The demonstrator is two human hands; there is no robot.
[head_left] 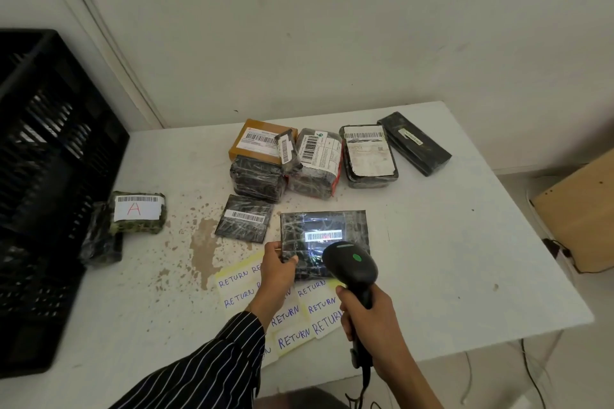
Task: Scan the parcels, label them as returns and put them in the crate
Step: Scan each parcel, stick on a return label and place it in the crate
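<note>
My left hand (pixel 277 267) pinches the near left corner of a flat black wrapped parcel (pixel 324 226), tilting it up above the table. Its white barcode strip (pixel 323 236) is lit by the scanner's light. My right hand (pixel 363 312) grips the handle of a black barcode scanner (pixel 350 264) with a green dot on top, aimed at that barcode from just in front. Sheets of RETURN labels (pixel 239 282) lie on the table under both hands. A black slatted crate (pixel 43 176) stands at the left.
Several wrapped parcels (pixel 312 159) cluster at the table's back, a long black one (pixel 415 143) rightmost. A small flat parcel (pixel 244 219) lies left of the held one. A parcel marked A (pixel 138 212) sits by the crate. A cardboard box (pixel 581 212) stands beyond the table's right edge.
</note>
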